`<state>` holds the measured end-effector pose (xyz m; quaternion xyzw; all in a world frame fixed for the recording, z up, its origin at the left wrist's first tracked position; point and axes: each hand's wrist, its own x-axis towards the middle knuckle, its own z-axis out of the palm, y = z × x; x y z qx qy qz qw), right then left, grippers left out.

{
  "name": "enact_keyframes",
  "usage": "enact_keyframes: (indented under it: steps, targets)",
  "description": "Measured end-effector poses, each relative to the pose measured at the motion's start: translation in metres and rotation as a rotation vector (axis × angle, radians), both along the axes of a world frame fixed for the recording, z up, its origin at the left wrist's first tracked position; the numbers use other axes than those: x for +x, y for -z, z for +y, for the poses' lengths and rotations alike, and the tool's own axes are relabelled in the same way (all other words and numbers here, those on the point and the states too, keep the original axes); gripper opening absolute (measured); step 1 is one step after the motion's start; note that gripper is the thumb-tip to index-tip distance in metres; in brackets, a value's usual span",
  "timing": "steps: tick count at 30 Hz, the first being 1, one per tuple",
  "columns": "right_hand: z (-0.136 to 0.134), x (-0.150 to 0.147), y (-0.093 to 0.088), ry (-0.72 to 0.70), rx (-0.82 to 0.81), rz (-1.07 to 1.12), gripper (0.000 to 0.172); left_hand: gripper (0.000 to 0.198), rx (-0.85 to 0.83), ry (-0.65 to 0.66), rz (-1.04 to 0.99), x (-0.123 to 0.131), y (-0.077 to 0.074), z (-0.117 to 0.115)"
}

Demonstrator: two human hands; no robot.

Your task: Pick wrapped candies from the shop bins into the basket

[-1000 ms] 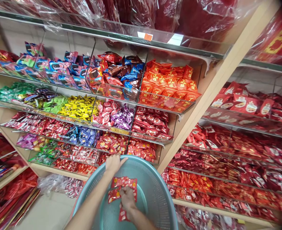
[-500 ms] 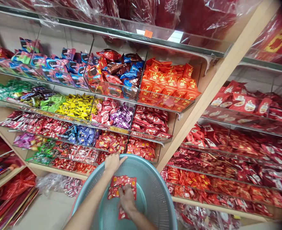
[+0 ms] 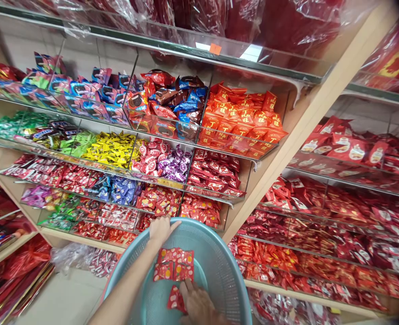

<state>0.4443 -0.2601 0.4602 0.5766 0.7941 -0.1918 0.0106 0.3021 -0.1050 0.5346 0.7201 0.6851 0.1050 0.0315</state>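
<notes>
A round teal plastic basket [image 3: 219, 253] with perforated sides is in front of me, low in the view. My left hand [image 3: 161, 230] grips its far rim, fingers wrapped over the edge. Inside, red packets with yellow and white spots [image 3: 174, 264] lie side by side in a neat block on the bottom. Nearer to me is another red packet [image 3: 176, 299]. My right hand [image 3: 197, 300] reaches into the basket with bent fingers closed on this packet's right side. The thumb and the part of the packet under the fingers are hidden.
Shelves with clear dividers rise ahead, full of wrapped sweets: yellow ones [image 3: 110, 149], purple ones [image 3: 175, 163] and orange-red bags [image 3: 243, 117]. A slanted wooden post [image 3: 270, 171] parts them from another shelf of red packets [image 3: 348, 144]. Plastic bags [image 3: 72, 257] lie on the floor at left.
My right hand has moved from the block of packets toward me and right, onto the nearer packet, uncovering the block. My left hand stays on the rim.
</notes>
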Motion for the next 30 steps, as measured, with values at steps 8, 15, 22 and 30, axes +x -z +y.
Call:
enact_keyframes:
  steps: [8, 15, 22, 30]
  targets:
    - [0.0, -0.004, -0.008, 0.004, 0.042, -0.038, 0.06, 0.064, 0.038, 0.021, 0.008, -0.001, 0.001, 0.001]
    - [0.022, 0.029, -0.027, 0.284, 0.087, 0.094, 0.037, 0.066, 0.056, 0.031, 0.012, -0.002, 0.005, 0.002]
    - [0.044, 0.034, 0.001, 0.453, 0.124, -0.051, 0.052, 0.068, 0.025, 0.022, 0.013, -0.001, 0.001, 0.001]
    - [0.046, 0.03, 0.005, 0.468, 0.149, -0.067, 0.052, 0.069, 0.045, 0.026, 0.018, -0.001, 0.0, 0.0]
